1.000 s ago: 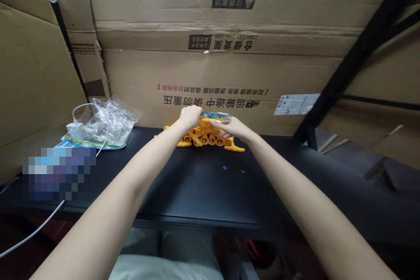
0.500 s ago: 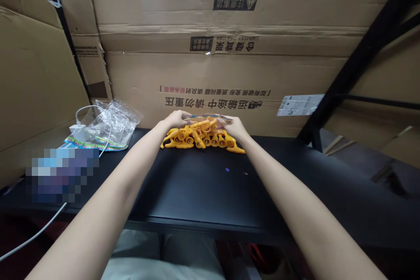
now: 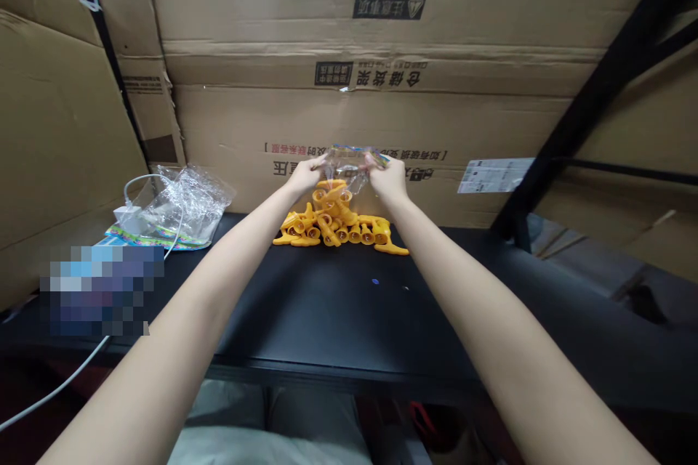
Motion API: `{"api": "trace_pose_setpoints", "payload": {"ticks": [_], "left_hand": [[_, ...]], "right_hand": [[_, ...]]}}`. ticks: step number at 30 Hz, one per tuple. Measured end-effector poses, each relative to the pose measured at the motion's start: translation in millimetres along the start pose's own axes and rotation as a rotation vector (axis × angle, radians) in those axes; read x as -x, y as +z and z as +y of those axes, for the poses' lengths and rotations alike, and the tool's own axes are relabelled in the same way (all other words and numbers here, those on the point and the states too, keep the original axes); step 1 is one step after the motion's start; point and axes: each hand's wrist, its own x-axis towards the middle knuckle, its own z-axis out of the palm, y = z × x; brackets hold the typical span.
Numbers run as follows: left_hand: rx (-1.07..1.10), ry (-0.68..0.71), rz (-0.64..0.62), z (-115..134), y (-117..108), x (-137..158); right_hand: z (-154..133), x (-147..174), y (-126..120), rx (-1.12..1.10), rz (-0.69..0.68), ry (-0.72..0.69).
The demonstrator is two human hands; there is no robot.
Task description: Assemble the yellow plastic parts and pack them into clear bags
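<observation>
Both hands pinch a clear plastic bag (image 3: 352,173) with a colourful printed edge, held up near the cardboard at the back. My left hand (image 3: 309,174) grips its left side. At its right side is my right hand (image 3: 388,178), fingers closed on the plastic. Several yellow plastic pieces with round cup-like ends (image 3: 335,196) show at the bag's lower part; whether they are inside or just falling out I cannot tell. Below, a pile of the same yellow pieces (image 3: 360,232) lies on the black tabletop (image 3: 321,312).
A crumpled clear bag (image 3: 190,207) lies at the left with a white plug (image 3: 128,218) and cable. A blurred-out item (image 3: 103,287) is in front of it. A small blue disc (image 3: 375,281) lies mid-table. Cardboard (image 3: 371,109) stands behind; a black post (image 3: 589,87) rises right.
Both hands have risen from the pile, lifting the bag with them. More of the clear plastic shows, and several yellow pieces are now higher, above the pile.
</observation>
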Motion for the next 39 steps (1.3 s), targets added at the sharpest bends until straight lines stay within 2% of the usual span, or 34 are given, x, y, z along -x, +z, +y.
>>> {"api": "trace_pose_setpoints", "payload": {"ticks": [6, 9, 11, 15, 19, 24, 27, 31, 35, 39], "left_hand": [[0.082, 0.188, 0.001, 28.4, -27.9, 5.4], [0.202, 0.243, 0.006, 39.3, -46.8, 24.9], [0.297, 0.213, 0.007, 41.0, -59.3, 42.9], [0.48, 0.034, 0.073, 28.8, -82.0, 82.8], [0.568, -0.217, 0.206, 2.2, -103.1, 112.8], [0.549, -0.541, 0.281, -31.7, -123.4, 124.4], [0.453, -0.653, 0.268, -44.7, -123.1, 126.1], [0.312, -0.67, 0.211, -55.7, -111.0, 129.5], [0.229, -0.537, 0.325, -62.9, -102.6, 130.8], [0.178, -0.437, 0.368, -63.7, -100.0, 130.8]], "right_hand": [[-33.5, -2.1, 1.5, -0.226, -0.057, -0.25], [-59.1, 15.0, -1.8, -0.305, -0.1, -0.337], [-72.2, 31.4, -2.2, -0.347, -0.138, -0.337], [-74.0, 67.7, 6.0, -0.397, -0.24, -0.226], [-49.8, 101.3, 23.2, -0.452, -0.363, -0.04], [-23.2, 131.2, 40.1, -0.366, -0.417, 0.21], [-18.6, 140.5, 43.5, -0.334, -0.447, 0.268], [-16.1, 145.7, 46.0, -0.339, -0.495, 0.261], [-10.4, 147.7, 49.3, -0.366, -0.466, 0.318], [-7.4, 147.6, 50.8, -0.405, -0.427, 0.423]]}}
